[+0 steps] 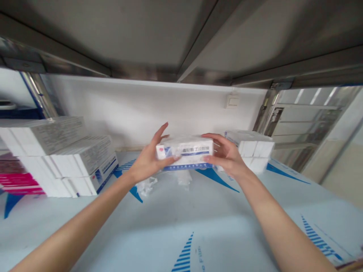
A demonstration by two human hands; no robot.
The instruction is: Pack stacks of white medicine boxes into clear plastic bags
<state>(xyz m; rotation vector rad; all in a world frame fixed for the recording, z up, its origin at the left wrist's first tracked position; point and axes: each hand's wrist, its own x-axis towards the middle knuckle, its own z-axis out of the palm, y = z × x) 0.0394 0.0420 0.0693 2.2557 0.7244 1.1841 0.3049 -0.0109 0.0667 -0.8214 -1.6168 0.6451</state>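
Observation:
A white box with blue print (193, 151) is held up between my two hands, above the film-covered shelf surface. It looks wrapped in clear plastic. My left hand (151, 156) grips its left end, with the thumb across the front and the index finger raised. At the right end, my right hand (227, 155) is closed on the box, thumb on the front and fingers at the top. Crumpled clear plastic (146, 186) lies on the surface below my left hand, and another piece of plastic (184, 177) sits under the box.
Stacks of white boxes (82, 155) stand at the left, beside a pink package (19, 183). A smaller stack of white boxes (256, 145) is at the right. Close overhead runs a metal shelf (141, 37). A white wall (170, 109) with a switch (233, 101) closes the back.

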